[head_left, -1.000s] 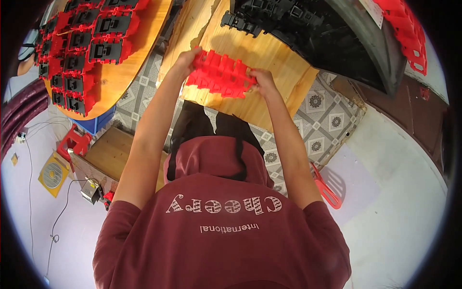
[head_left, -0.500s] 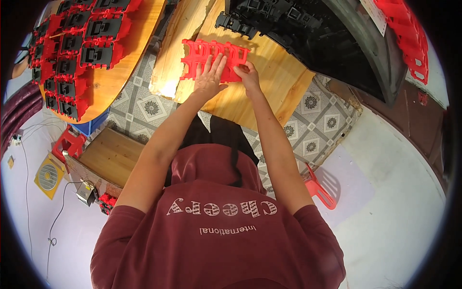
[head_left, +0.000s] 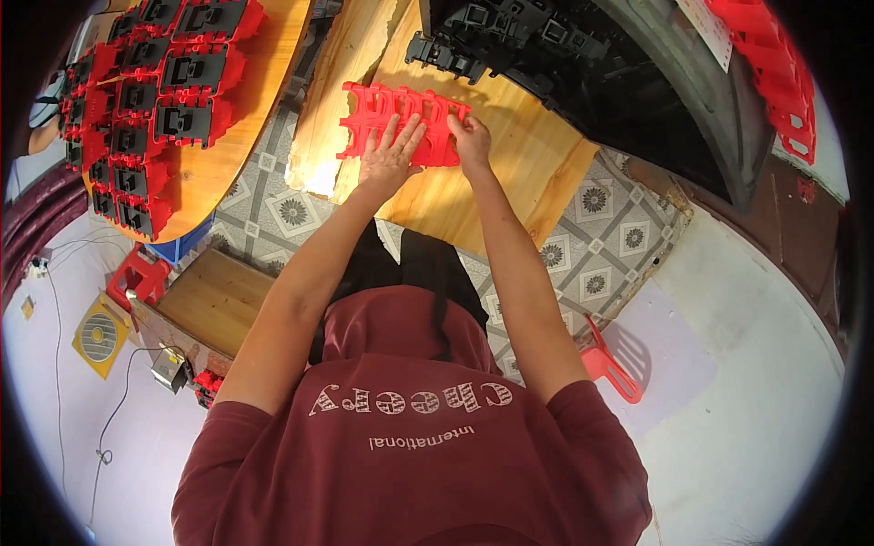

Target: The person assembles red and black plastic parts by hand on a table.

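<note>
A red plastic frame with a row of openings (head_left: 439,150) lies on the wooden board in front of me. My left hand (head_left: 390,161) rests flat on its near side, fingers stretched out and slightly spread. At the frame's right end, my right hand (head_left: 471,147) grips the edge, thumb on top and the other fingers partly hidden along the far side. Beyond the frame, black plastic parts (head_left: 446,56) spill onto the board from a large black container (head_left: 674,118).
On the left, a rounded wooden table (head_left: 238,136) carries rows of red frames fitted with black pieces (head_left: 184,120). Stacked red plastic parts (head_left: 774,82) stand at the far right. A red plastic chair (head_left: 612,369) is by my right arm, and a red stool (head_left: 137,273) at left.
The red frame sits slightly nearer to me. My left hand has come nearer with it, still flat; my right hand has shifted a little farther up the frame's right end.
</note>
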{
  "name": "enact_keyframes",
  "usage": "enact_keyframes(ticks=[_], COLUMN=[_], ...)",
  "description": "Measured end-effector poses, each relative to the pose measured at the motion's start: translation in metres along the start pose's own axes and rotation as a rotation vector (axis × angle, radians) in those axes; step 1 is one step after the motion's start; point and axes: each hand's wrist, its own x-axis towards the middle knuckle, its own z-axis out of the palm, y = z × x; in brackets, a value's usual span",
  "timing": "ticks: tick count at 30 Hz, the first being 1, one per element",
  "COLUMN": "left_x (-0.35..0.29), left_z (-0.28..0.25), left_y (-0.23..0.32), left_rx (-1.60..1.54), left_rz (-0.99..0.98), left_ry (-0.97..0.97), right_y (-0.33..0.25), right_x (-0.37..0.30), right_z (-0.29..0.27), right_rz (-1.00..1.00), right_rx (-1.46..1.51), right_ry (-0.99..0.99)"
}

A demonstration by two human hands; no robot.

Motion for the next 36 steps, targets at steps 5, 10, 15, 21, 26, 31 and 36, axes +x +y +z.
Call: enact_keyframes(ticks=[5,10,15,21,26,31,36], left_x=[0.008,0.012,0.010,0.007,0.024,0.011,0.023], left_z=[0.000,-0.010,-0.005,-0.007,-0.019,0.000,-0.001], left_y=[-0.001,0.005,0.017,0.017,0.045,0.024,0.050], left_rx=[0.101,0.079,-0.011,-0.292,-0.944,-1.017,-0.689], left_rz=[0.067,0.074,0.067,0.021,-0.378,-0.343,-0.302], left_ry=[-0.082,-0.095,-0.081,0.092,0.165,0.290,0.215], right_y=[0.012,-0.002,-0.001,-0.009,-0.008,-0.017,-0.053], right_x=[-0.009,-0.022,-0.023,-0.042,-0.062,-0.083,-0.107], right_z=[-0.008,-0.028,-0.044,-0.065,-0.080,-0.162,-0.162], right_rz=[-0.033,0.099,0.131,0.143,0.030,0.216,0.081], right_rx=[0.203,0.343,0.145,0.281,0.345,0.253,0.528], right_ry=[0.060,-0.010,0.125,0.036,-0.027,0.395,-0.128])
